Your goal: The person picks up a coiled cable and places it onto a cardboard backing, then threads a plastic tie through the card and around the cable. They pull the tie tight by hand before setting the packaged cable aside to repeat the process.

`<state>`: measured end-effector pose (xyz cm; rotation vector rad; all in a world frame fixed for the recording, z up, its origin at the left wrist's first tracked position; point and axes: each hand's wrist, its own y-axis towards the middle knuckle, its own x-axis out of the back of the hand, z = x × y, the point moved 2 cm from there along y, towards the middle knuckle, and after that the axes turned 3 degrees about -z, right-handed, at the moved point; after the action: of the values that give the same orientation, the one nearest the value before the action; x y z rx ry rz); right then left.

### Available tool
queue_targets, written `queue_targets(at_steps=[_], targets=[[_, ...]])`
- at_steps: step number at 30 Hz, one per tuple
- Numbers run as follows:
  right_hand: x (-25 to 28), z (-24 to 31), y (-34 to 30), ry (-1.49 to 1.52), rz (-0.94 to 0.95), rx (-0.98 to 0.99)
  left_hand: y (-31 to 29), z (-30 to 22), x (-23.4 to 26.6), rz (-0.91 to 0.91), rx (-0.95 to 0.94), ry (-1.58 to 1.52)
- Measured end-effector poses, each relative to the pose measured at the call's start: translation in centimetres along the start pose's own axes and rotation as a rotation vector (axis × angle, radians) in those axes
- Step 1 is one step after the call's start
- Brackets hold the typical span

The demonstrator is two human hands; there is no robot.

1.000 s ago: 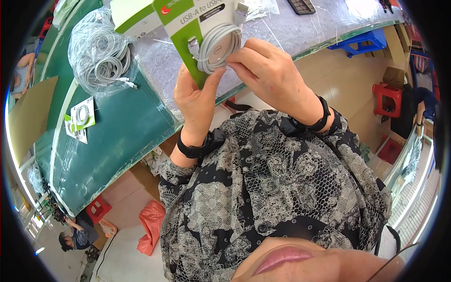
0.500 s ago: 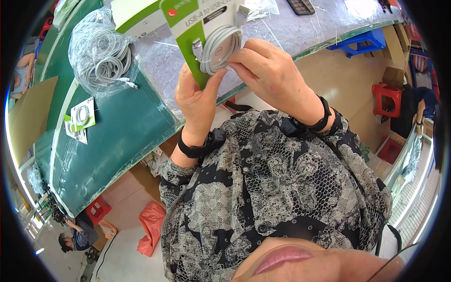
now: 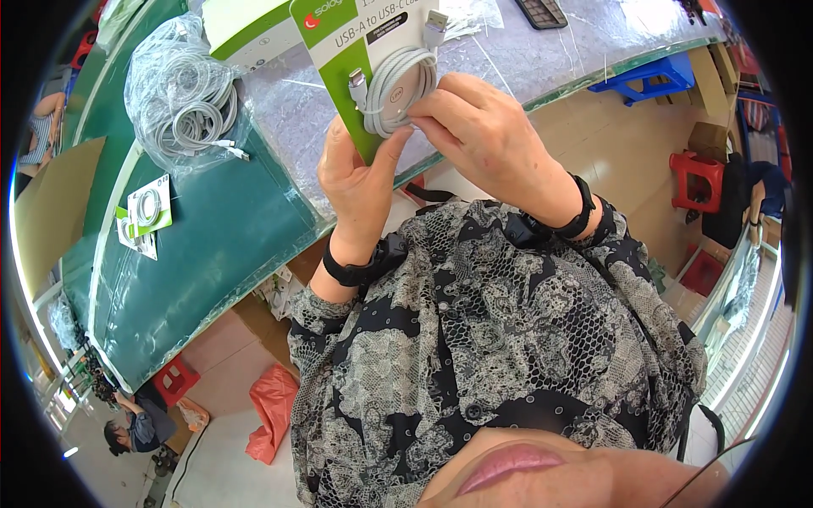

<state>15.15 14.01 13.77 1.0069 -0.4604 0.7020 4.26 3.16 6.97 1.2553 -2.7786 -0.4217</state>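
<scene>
so here's the view looking down. the thing being handled is a green and white hang card (image 3: 343, 66) held up over the near edge of the bench (image 3: 203, 271), tilted a bit, with a white coiled cable (image 3: 373, 97) on its front. one plug sits on each side of the coil.

left hand (image 3: 356, 182) is gripping the card by its bottom end, thumb at the front and the other fingers mostly hidden behind. right hand (image 3: 478, 118) comes in from the right of the card, fingers curled, thumb and forefinger pinching the coiled cable at its lower right (the tips cover whichever exact bit they've got, so i can't tell you that). both wrists have black bands (image 3: 576, 212) on.

left of the card there's a clear bag (image 3: 182, 93) stuffed with more coiled pale cables. just beside the card at its upper left is a green and white box (image 3: 254, 42). further left and lower than the card, two smaller-looking carded cables (image 3: 148, 203) lie overlapping. to the card's upper right there's a dark phone-shaped thing (image 3: 542, 12), partly cut off.
</scene>
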Motion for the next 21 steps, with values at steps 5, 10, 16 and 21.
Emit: queue_targets(at_steps=[5, 10, 16, 21], targets=[[0.0, 0.1, -0.2, 0.009, -0.009, -0.004, -0.1, -0.4, 0.2, 0.020, -0.147, 0.182], [-0.1, 0.0, -0.4, 0.000, -0.015, 0.001, -0.1, -0.5, -0.4, -0.055, -0.042, 0.022], [0.6, 0.1, -0.2, 0.026, 0.007, 0.019, 0.0, -3.0, -0.8, -0.003, -0.460, 0.388], [1.4, 0.0, -0.4, 0.247, 0.056, -0.183, 0.0, -1.9, -0.9, -0.020, -0.557, 0.133]])
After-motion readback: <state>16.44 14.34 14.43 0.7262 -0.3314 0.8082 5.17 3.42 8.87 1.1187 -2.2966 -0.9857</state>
